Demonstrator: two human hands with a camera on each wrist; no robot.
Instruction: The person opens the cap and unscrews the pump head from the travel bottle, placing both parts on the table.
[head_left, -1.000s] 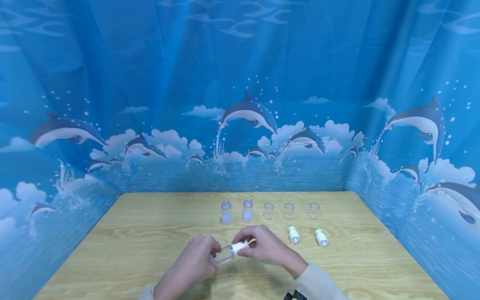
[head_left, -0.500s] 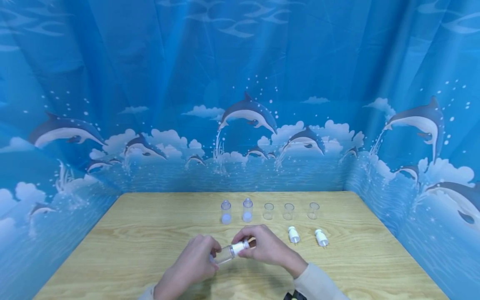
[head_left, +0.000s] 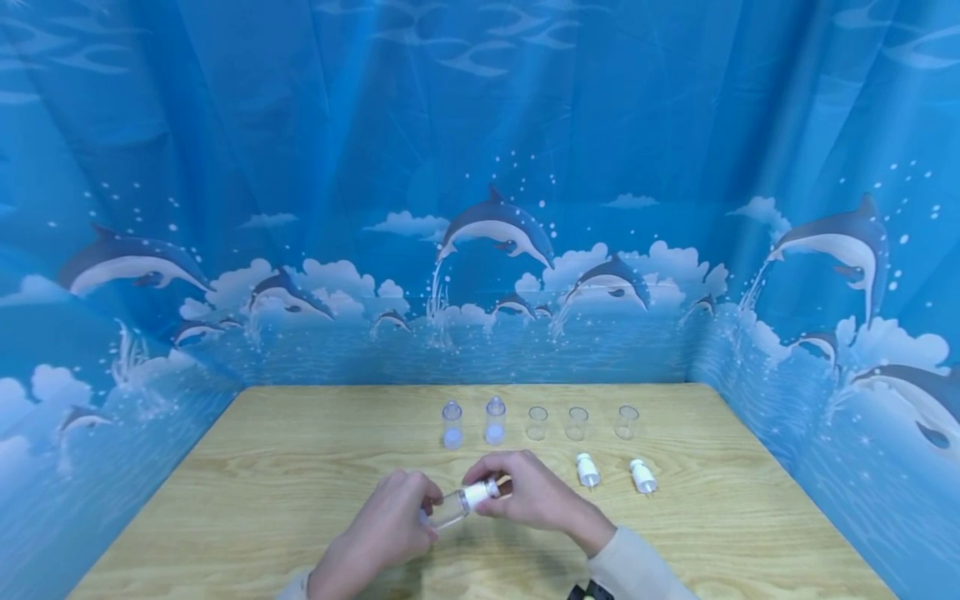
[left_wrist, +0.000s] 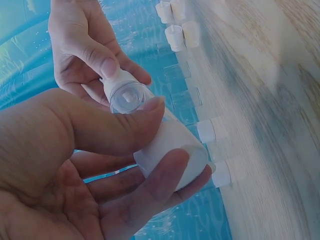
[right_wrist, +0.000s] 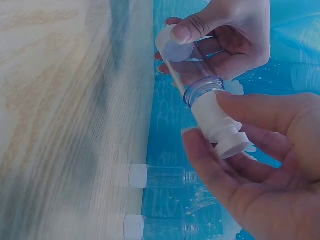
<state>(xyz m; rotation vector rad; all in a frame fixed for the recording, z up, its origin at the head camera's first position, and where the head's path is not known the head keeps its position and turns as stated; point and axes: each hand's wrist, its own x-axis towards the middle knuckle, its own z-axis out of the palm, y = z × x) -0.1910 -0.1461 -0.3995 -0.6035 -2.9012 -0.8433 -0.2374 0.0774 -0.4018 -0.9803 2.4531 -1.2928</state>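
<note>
A clear bottle (head_left: 448, 510) with a white base lies tilted between both hands above the table. My left hand (head_left: 393, 521) grips its body near the base; in the left wrist view the thumb (left_wrist: 140, 122) presses along its side. A white pump top (right_wrist: 212, 117) sits at the threaded neck of the bottle, roughly in line with it. My right hand (head_left: 536, 493) pinches this pump top between thumb and fingers. Whether the pump top is fully screwed down cannot be told. The palm side of both hands is hidden in the head view.
Two clear bottles (head_left: 452, 427) (head_left: 495, 422) stand at the back of the wooden table (head_left: 315, 450). To their right are three clear caps (head_left: 537, 423). Two white pump tops (head_left: 588, 470) (head_left: 642, 476) lie nearer, right of the right hand. A blue dolphin curtain (head_left: 337, 208) surrounds the table.
The fingers of my right hand have shifted slightly around the pump top. Both hands and the bottle stay in nearly the same place.
</note>
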